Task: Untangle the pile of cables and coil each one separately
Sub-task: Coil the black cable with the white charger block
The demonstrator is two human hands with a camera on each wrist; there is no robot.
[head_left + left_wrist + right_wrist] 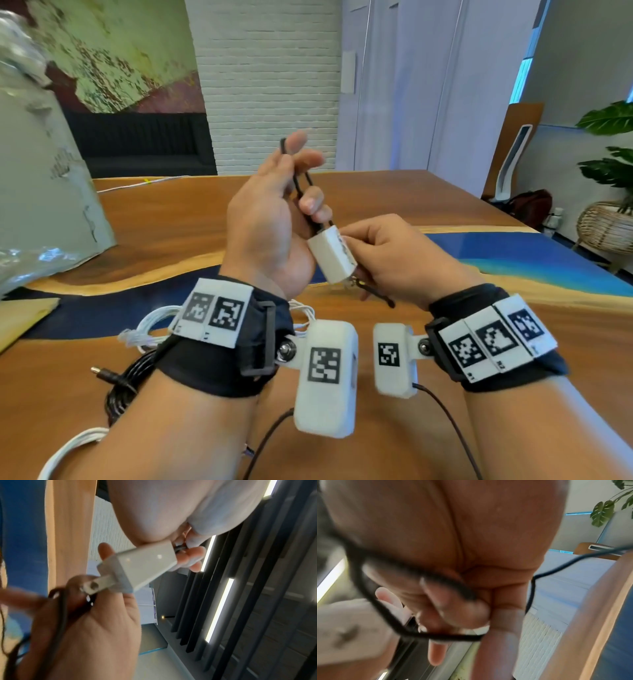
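My left hand is raised over the table, palm toward me, and holds loops of a thin black cable between its fingers. The cable runs down into a white power adapter, which my right hand grips at its lower end. In the left wrist view the adapter shows its metal prongs, with my right hand around them and a black cable passing through its fingers. The right wrist view is blurred, with black cable across the curled fingers.
On the wooden table under my left wrist lie a coiled white cable and a coiled black cable with a barrel plug. Another white cable sits at the lower left. A grey plastic package stands at the left.
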